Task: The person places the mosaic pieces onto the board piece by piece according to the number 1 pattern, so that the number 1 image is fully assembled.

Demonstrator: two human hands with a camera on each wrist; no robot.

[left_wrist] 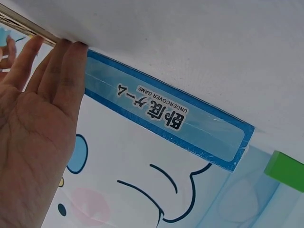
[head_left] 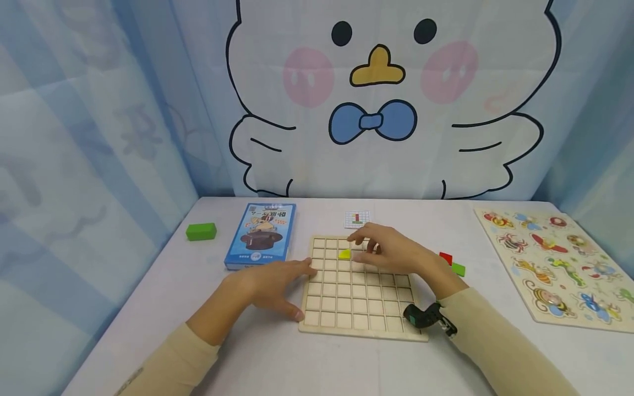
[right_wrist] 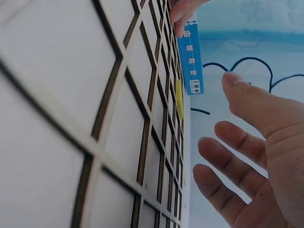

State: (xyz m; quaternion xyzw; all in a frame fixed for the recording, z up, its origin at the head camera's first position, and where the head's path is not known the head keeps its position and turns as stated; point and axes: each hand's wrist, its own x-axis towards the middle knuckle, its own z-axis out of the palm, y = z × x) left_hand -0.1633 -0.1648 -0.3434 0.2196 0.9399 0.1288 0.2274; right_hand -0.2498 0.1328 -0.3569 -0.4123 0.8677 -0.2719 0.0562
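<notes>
On the table lies a wooden grid board [head_left: 344, 319] with square cells. My left hand [head_left: 272, 286] rests against its left edge, fingers extended and thumb near the lower left corner. Over the upper part of the board hovers my right hand [head_left: 393, 252], its fingers loosely bent and holding nothing. In the right wrist view the thumb and fingers of that hand [right_wrist: 280, 156] are spread apart. A small yellow piece [head_left: 344, 254] sits in an upper cell, just left of the right fingertips. Beyond the board is a small printed grid card [head_left: 364, 224].
A blue game box [head_left: 262, 223] lies left of the board, close to the left hand, with a green block [head_left: 201, 231] farther left. Red [head_left: 446, 257] and green [head_left: 458, 269] pieces lie beside the right forearm. An insect picture board [head_left: 537, 264] occupies the right side.
</notes>
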